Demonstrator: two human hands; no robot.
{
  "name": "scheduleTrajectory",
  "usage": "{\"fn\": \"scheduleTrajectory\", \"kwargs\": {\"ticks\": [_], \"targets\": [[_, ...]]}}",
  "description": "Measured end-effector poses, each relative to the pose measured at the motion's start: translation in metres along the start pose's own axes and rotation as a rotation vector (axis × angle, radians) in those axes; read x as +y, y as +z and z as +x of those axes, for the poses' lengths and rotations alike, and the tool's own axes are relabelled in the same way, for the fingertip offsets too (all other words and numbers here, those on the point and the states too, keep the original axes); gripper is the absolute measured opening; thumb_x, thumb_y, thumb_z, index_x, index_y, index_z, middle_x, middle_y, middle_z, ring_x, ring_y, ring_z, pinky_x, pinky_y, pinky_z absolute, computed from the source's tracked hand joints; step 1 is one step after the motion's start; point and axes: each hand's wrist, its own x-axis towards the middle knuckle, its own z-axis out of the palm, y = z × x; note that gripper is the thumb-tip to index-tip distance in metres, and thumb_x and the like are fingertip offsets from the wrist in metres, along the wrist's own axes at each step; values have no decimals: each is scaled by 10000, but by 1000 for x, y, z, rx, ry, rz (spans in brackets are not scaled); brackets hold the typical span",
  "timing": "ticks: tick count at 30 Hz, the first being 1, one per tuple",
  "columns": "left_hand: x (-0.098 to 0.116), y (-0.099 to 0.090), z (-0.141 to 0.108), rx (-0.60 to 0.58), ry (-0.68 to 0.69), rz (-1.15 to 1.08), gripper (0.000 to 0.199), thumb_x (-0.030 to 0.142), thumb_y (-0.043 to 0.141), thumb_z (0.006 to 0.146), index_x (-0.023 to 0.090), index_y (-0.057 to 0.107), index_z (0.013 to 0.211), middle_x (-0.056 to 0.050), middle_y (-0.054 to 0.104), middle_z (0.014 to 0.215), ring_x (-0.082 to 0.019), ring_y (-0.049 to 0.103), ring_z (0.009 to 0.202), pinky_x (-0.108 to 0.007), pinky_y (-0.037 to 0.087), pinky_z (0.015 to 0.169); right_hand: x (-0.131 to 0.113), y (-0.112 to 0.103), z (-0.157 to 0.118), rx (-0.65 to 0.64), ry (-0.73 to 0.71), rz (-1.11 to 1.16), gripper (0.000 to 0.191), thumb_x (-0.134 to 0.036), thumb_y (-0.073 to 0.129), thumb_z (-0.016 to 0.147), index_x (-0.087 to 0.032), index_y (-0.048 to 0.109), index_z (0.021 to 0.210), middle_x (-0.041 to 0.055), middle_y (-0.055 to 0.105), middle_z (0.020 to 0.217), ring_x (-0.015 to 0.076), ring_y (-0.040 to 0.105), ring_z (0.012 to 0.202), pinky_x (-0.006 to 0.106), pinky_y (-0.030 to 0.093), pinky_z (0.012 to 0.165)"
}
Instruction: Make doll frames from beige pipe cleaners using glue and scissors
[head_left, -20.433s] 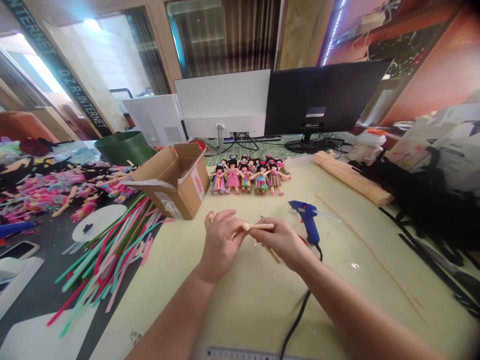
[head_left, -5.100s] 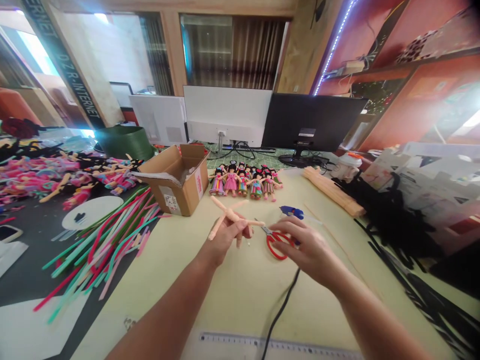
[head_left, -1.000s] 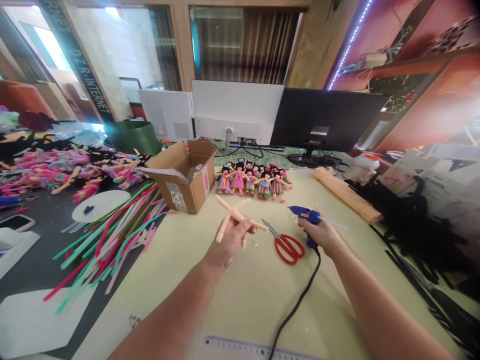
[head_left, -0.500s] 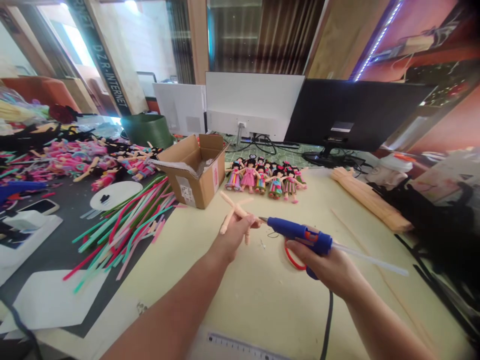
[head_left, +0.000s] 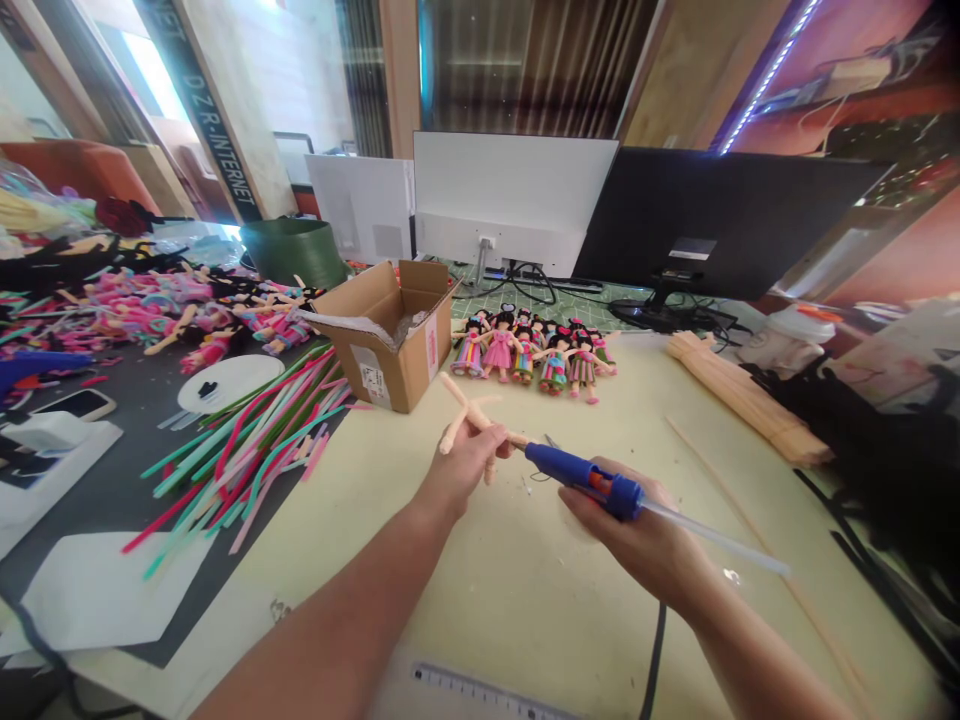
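Note:
Near the middle of the view, my left hand [head_left: 471,458] pinches a beige pipe-cleaner figure [head_left: 457,410] whose limbs stick out above and below the fingers. My right hand [head_left: 637,515] is wrapped round a blue glue gun [head_left: 570,468], with a clear glue stick [head_left: 716,540] jutting from its rear. The gun's metal tip is at the right end of the beige figure, beside my left fingertips; whether they touch is too small to tell. Several small dolls [head_left: 529,355] in colourful dresses lie beyond my hands.
An open cardboard box [head_left: 390,350] stands left of the dolls. Coloured pipe cleaners [head_left: 247,440] and a white disc [head_left: 231,384] lie on the left. A beige bundle [head_left: 742,395] is at right, a ruler [head_left: 480,692] at the front edge. Monitors [head_left: 514,195] line the back.
The glue gun has moved left and turned, its tip now closer to the beige figure and its glue stick sloping down more. A red ring beneath the gun is no longer visible. The view has shifted slightly.

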Motion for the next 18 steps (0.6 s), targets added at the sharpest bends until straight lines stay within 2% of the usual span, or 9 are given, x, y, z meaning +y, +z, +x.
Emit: {"fn": "scheduleTrajectory", "kwargs": {"ticks": [3, 11, 18], "targets": [[0, 0, 0, 11, -3, 15, 216, 266, 591, 779, 155, 560, 962, -25, 620, 764, -121, 586, 689, -247, 477, 664, -2, 0, 0, 5, 7, -12, 288, -461, 562, 760, -215, 484, 634, -16, 493, 565, 136, 436, 514, 261, 362, 488], [-3, -2, 1, -25, 20, 67, 139, 282, 568, 786, 155, 560, 841, -24, 630, 722, -126, 597, 692, -229, 475, 633, -3, 0, -1, 8, 11, -9, 295, -460, 559, 762, -216, 471, 621, -23, 469, 549, 128, 416, 496, 256, 351, 477], [-3, -2, 2, -14, 21, 119, 228, 275, 562, 783, 159, 570, 979, -19, 633, 687, -126, 591, 664, -202, 452, 571, 5, 2, 0, 21, -1, -18, 320, -484, 559, 762, -218, 458, 616, -25, 485, 544, 127, 428, 490, 254, 355, 479]]}}
